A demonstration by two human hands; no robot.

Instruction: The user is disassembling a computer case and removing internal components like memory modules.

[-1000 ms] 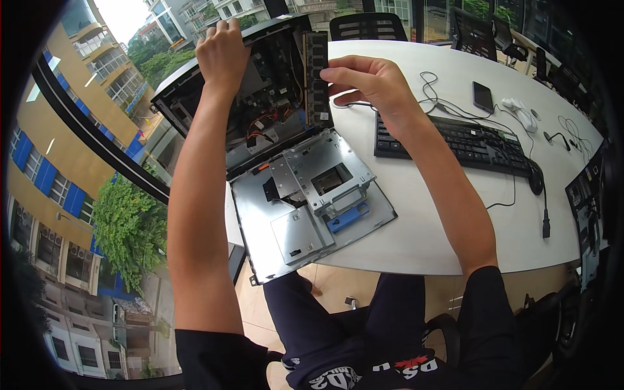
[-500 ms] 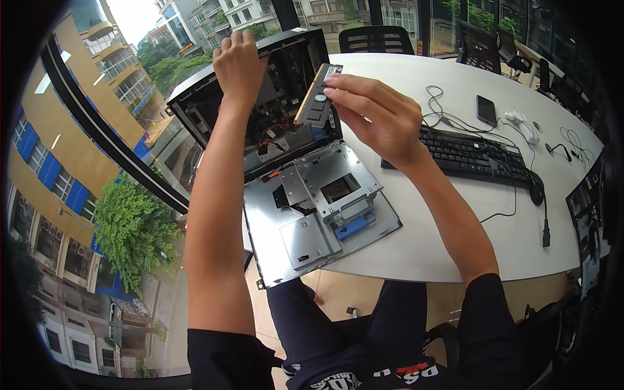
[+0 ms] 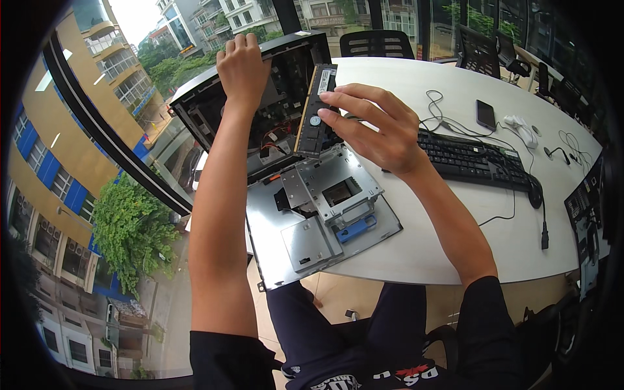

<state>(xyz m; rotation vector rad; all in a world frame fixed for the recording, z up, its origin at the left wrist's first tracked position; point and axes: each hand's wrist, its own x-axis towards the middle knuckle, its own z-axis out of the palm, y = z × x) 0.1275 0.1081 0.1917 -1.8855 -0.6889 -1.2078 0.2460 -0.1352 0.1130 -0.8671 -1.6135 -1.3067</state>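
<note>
Between the thumb and fingers of my right hand [image 3: 380, 127] is a black memory module [image 3: 312, 130] with gold contacts along one edge and a label. It is raised and tilted in front of the open side of a black desktop computer case [image 3: 290, 43]. My left hand [image 3: 244, 70] is closed over the case's top edge, its fingertips partly hidden. Inside the case, red and orange wires [image 3: 277, 135] show, while my arm and the module hide part of the interior. A silver metal panel [image 3: 263, 227] extends toward me below the opening, bearing a bracket [image 3: 311, 182] and a blue latch [image 3: 356, 227].
The white table [image 3: 416, 240] holds a black keyboard [image 3: 474, 159] with its cable, a phone [image 3: 485, 114], white adapters [image 3: 521, 128] and a power cord plug [image 3: 545, 240]. Black chairs [image 3: 376, 44] stand beyond it. A window frame [image 3: 117, 130] runs along the left.
My right hand has brought the memory module slightly lower and turned its broad face toward view. My left hand stays on the case's top edge with only a slight shift.
</note>
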